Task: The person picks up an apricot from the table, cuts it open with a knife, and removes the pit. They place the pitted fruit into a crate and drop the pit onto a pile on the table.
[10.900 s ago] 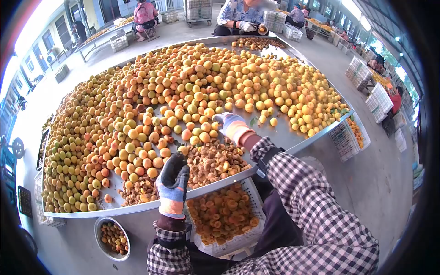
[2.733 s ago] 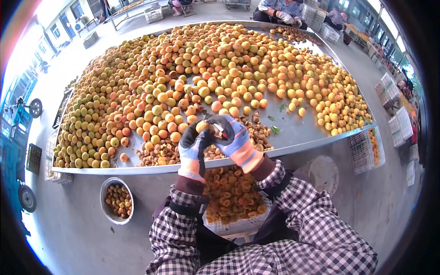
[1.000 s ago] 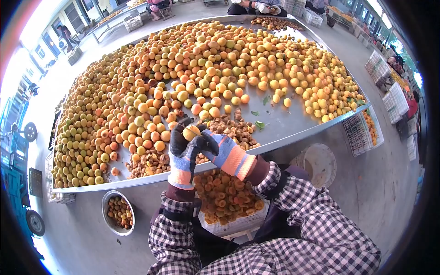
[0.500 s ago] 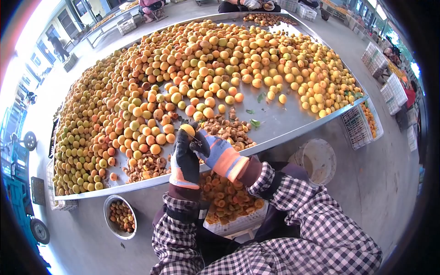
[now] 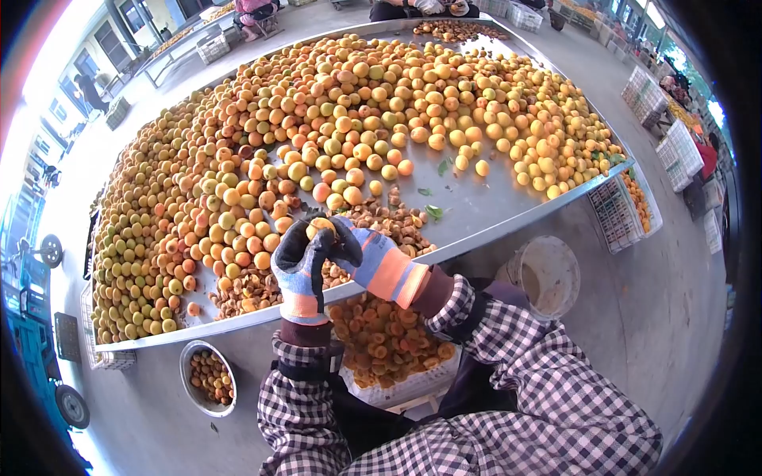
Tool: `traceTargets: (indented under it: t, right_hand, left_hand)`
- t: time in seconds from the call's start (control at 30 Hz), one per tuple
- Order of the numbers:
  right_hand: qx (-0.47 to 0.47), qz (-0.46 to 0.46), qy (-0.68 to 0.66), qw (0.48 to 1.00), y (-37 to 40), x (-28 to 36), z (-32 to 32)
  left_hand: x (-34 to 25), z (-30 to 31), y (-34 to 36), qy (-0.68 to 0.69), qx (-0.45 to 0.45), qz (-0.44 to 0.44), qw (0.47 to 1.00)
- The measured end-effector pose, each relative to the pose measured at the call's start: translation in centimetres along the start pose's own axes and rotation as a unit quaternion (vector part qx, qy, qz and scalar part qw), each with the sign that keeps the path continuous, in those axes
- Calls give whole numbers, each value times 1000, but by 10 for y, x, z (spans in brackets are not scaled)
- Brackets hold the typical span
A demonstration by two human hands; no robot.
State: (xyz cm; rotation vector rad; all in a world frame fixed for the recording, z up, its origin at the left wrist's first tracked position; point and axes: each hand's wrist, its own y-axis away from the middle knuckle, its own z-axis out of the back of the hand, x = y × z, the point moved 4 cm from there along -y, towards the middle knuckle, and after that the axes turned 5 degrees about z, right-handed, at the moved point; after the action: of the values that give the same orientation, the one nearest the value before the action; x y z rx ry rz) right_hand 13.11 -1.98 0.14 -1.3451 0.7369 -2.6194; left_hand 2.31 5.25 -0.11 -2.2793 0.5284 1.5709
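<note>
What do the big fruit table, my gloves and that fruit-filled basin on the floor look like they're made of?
The table: probably sheet metal; smooth, grey, with soft reflections.

The gloves: apparently striped knit fabric, with dark fingers that look coated, maybe in rubber.

The basin: pale and smooth with a thin rim; metal or plastic, I can't tell which.

Bare metal right of centre on the tray (image 5: 492, 208): widest opening, open from above, a few green leaves (image 5: 433, 212) on it. Heaped fruit (image 5: 341, 103) walls it off above and right. Low mound of brown pieces (image 5: 389, 220) between it and right hand (image 5: 385, 263). Small bare strip lower left, hemmed by fruit and a second brown mound (image 5: 248, 293). Below the tray's front rim, filled crate (image 5: 397, 386) sits close, between the knees.
</note>
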Motion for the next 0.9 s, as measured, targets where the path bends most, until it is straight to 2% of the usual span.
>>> traceTargets:
  t: [0.13, 0.2, 0.33, 0.53, 0.6, 0.67, 0.73, 0.8, 0.87, 0.9]
  right_hand:
    - [9, -12, -80, 997, 1, 8, 3]
    - [-4, -22, -185, 982, 3, 10, 2]
    - [2, -21, -216, 976, 2, 11, 1]
    - [31, -38, -224, 973, 3, 11, 3]
    - [15, -87, -376, 923, 2, 1, -1]
    - [12, -81, -373, 924, -1, 1, 8]
    - [26, -166, -408, 897, -1, -4, 11]
    - [11, -172, -410, 896, -2, -7, 16]
    - [46, -180, -362, 913, 1, -14, 17]
    - [58, -155, -366, 916, 0, -3, 25]
  left_hand:
    - [-3, 3, 2, -13, 25, -6, 1000]
    - [-10, 0, 7, -38, 32, -37, 998]
    - [-9, -1, 8, -39, 36, -54, 997]
    - [-8, 0, 11, -36, 39, -27, 998]
    - [-7, 3, 12, -38, 33, -81, 995]
    - [-5, 1, 13, -61, 31, -72, 995]
    - [-9, -7, 14, -8, 95, 30, 995]
    - [-15, -14, 15, -6, 76, 46, 996]
    - [-14, -8, 12, 43, 64, 132, 988]
    - [-12, -2, 10, 33, 55, 122, 990]
